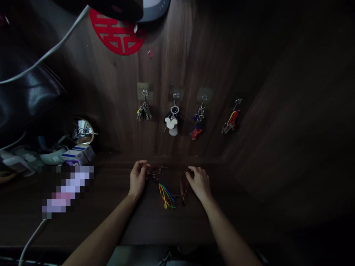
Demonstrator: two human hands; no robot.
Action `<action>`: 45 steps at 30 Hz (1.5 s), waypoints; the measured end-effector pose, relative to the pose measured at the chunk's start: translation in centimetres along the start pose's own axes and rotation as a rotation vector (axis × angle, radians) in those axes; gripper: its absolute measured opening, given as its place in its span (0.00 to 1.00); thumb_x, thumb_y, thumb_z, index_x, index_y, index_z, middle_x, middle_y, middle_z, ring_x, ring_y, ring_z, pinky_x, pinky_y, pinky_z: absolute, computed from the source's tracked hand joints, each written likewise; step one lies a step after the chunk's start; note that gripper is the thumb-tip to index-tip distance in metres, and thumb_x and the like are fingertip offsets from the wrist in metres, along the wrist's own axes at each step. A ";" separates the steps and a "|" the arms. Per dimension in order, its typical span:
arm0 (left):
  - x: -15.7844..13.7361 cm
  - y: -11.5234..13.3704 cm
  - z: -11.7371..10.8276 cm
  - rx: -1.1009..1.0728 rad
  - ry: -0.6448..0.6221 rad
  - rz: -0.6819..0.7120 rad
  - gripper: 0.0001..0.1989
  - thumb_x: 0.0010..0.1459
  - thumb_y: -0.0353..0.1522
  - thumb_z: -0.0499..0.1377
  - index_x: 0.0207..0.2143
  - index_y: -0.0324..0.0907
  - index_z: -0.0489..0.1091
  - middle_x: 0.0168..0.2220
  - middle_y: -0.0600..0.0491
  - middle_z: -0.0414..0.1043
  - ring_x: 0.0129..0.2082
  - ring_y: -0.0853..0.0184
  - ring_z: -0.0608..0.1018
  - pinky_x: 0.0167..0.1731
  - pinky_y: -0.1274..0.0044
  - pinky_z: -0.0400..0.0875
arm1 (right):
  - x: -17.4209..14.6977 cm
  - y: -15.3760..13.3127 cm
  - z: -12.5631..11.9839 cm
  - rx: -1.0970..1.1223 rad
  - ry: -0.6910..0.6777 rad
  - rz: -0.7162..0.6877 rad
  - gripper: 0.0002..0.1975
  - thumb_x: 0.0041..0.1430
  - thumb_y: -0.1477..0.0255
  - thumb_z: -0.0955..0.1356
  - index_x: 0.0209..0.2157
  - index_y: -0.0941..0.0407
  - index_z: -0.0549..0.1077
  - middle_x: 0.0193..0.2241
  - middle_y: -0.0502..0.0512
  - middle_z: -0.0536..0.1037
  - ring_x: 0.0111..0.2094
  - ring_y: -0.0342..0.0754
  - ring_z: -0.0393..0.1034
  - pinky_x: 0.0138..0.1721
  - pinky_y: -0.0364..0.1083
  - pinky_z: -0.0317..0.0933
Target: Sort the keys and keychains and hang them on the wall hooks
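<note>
My left hand point(138, 179) is closed, thumb and fingers pinching the end of a dark beaded cord point(153, 176) low over the wooden surface. Bright strings point(165, 195) in yellow, red, green and blue trail from that cord toward me. To the right, my right hand point(199, 183) has its fingertips closed on a reddish-brown cord loop point(183, 184), which hangs or lies toward the strings. Whether the two cords are joined is too dark to tell.
Bunches of keys point(144, 112) hang from several hooks on the wooden back panel, one with a white mouse-head tag point(171, 123). At left are a small round mirror point(84, 132), small boxes point(79, 155), a black bag point(27, 92) and a white cable point(52, 53). A red paper cutout point(119, 37) is above.
</note>
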State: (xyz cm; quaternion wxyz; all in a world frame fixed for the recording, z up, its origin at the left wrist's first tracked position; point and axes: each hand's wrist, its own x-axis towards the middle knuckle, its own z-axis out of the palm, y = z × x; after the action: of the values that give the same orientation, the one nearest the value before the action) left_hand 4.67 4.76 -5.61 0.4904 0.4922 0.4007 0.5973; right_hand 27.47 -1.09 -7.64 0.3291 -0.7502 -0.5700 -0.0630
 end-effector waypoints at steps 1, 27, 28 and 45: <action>-0.1 0.0 0.1 0.025 -0.020 0.010 0.12 0.50 0.37 0.56 0.36 0.41 0.65 0.29 0.55 0.70 0.20 0.74 0.67 0.17 0.84 0.60 | 0.0 0.0 0.0 -0.009 0.005 0.003 0.09 0.53 0.68 0.64 0.36 0.52 0.73 0.35 0.58 0.73 0.40 0.56 0.64 0.37 0.51 0.56; -2.0 0.0 2.5 0.331 -0.642 0.149 0.19 0.51 0.36 0.61 0.47 0.42 0.69 0.38 0.49 0.75 0.40 0.60 0.75 0.47 0.70 0.63 | 0.7 -4.6 -2.0 1.738 -0.427 0.288 0.06 0.50 0.69 0.70 0.31 0.54 0.71 0.33 0.51 0.79 0.40 0.48 0.74 0.31 0.42 0.68; -2.0 0.1 2.6 0.290 -0.644 0.117 0.18 0.52 0.36 0.60 0.46 0.42 0.69 0.38 0.49 0.75 0.39 0.61 0.75 0.45 0.71 0.64 | 0.8 -4.5 -2.0 1.751 -0.416 0.292 0.06 0.50 0.69 0.70 0.31 0.53 0.71 0.34 0.50 0.79 0.41 0.48 0.73 0.32 0.42 0.68; -1.3 1.0 1.8 -0.518 -0.569 -0.429 0.17 0.50 0.32 0.62 0.44 0.37 0.70 0.40 0.46 0.74 0.34 0.67 0.76 0.39 0.74 0.67 | 1.5 -3.6 -1.5 1.771 -0.234 0.450 0.11 0.44 0.72 0.74 0.31 0.53 0.72 0.33 0.50 0.79 0.32 0.41 0.74 0.27 0.36 0.66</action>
State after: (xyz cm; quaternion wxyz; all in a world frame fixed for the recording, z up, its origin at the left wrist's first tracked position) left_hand 6.27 3.27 -4.61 0.8015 0.4034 0.1797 0.4031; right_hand 25.15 -0.23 -4.24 0.7280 -0.3189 -0.2804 0.5382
